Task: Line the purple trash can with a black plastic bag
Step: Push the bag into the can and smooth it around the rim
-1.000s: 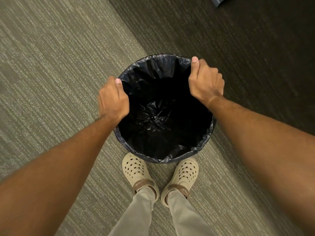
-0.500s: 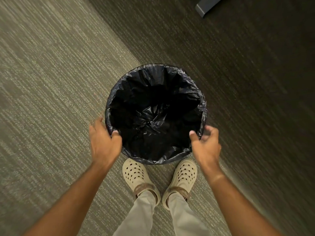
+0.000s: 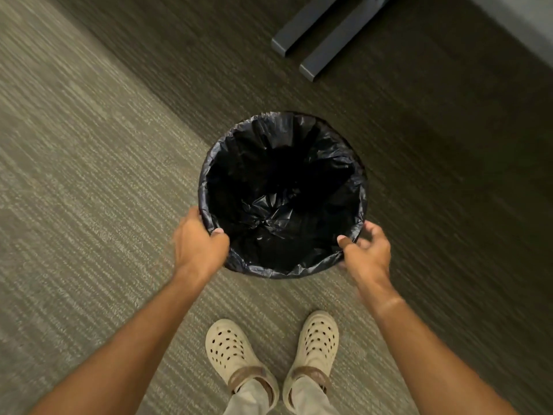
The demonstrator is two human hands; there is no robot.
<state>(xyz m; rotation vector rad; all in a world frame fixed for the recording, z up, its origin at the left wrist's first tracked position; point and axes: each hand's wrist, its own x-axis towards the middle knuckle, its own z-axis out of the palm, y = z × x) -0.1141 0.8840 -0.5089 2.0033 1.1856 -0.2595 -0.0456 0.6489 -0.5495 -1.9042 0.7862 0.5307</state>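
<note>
View from above of a round trash can [image 3: 360,187] standing upright on a carpeted floor [image 3: 89,175], seen straight down its mouth. A black plastic bag [image 3: 282,205] fills the inside of the can; its edge is folded outward over the whole rim, so that only black film shows and the colour of the can wall cannot be told. The film lies crumpled at the bottom, with creases running up the inner wall. The can straddles the line where the lighter, striped carpet on the left meets the darker carpet on the right. The left hand [image 3: 199,247] is at the near-left part of the rim: its thumb lies over the rim on the inner side and its fingers [image 3: 191,215] curl round the outside, closed on the folded bag edge. The right hand [image 3: 366,253] is at the near-right part of the rim: its thumb rests on the rim fold and its fingers [image 3: 372,232] are spread loosely apart along the outside; whether they press the film cannot be told. Both forearms are bare and reach in from the lower corners. Below the can, apart from it, stand two cream perforated clogs [image 3: 232,348] with brown heel straps, toes pointing toward the can, with light trouser legs [image 3: 254,399] above them. At the top right, well apart from the can, two dark grey bars of a furniture base [image 3: 329,52] lie on the dark carpet.
</note>
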